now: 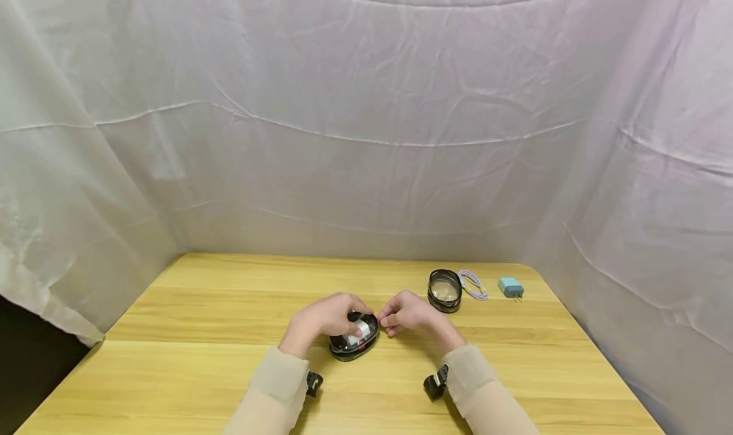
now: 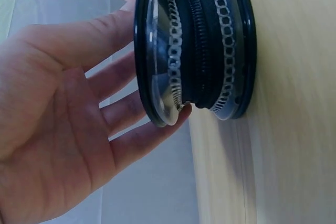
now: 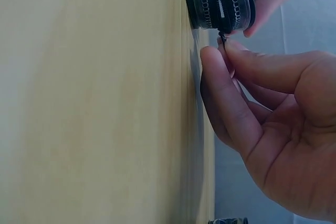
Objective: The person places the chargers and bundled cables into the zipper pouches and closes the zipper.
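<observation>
A small oval zip pouch (image 1: 368, 341), black-edged with clear plastic faces, sits on the table with something white and a bit of red showing inside. Over its top lies my left hand (image 1: 328, 317), the thumb and fingers gripping it by the upper face and rim. In the left wrist view the black zipper (image 2: 198, 51) runs around the side between two chain-like trims. My right hand (image 1: 409, 312), at the pouch's right end, pinches the zipper pull (image 3: 223, 38) between thumb and index finger. The fingertips cover most of that pull.
Behind and right of my right hand stands a round black case (image 1: 444, 300) with a clear top. A coiled lavender cable (image 1: 473, 286) lies against it, and a blue plug adapter (image 1: 510, 287) is farther right on the wooden table (image 1: 200, 359). Pale cloth surrounds the table's back and sides.
</observation>
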